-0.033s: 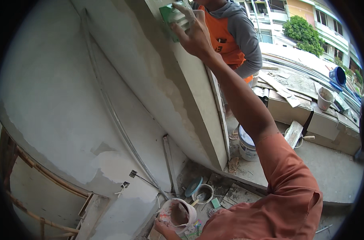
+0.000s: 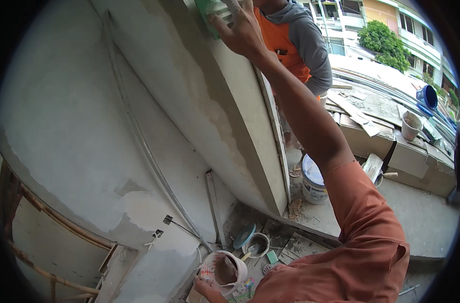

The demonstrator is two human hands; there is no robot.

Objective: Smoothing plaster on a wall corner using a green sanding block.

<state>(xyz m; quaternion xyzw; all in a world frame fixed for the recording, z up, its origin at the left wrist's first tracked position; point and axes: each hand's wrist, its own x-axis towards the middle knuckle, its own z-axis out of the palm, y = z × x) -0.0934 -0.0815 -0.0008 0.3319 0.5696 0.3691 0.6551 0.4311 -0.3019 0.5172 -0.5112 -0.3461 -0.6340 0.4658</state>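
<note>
My right hand (image 2: pixel 241 31) reaches up to the top of the picture with its fingers wrapped round a green plastering float (image 2: pixel 204 9), which is pressed against the upper part of a plastered pillar (image 2: pixel 225 96). The float's far end is cut off by the picture's edge. A darker, damp-looking band of plaster runs down the pillar's side. Low in the picture, my left hand (image 2: pixel 205 289) grips the side of a pale bucket (image 2: pixel 208 267), tilted so that the grey-brown mix (image 2: pixel 225 271) inside shows.
A smaller bucket (image 2: pixel 263 241) with a tool in it, a blue lid (image 2: pixel 245 236) and a green block (image 2: pixel 272 256) lie below the wall. A long metal pipe (image 2: pixel 144 146) leans there. Beyond the pillar stand a person in orange and grey (image 2: pixel 311 48) and a lidded bucket (image 2: pixel 314 189).
My right hand and the float have shifted slightly up and to the left on the pillar. My left hand stays on the bucket.
</note>
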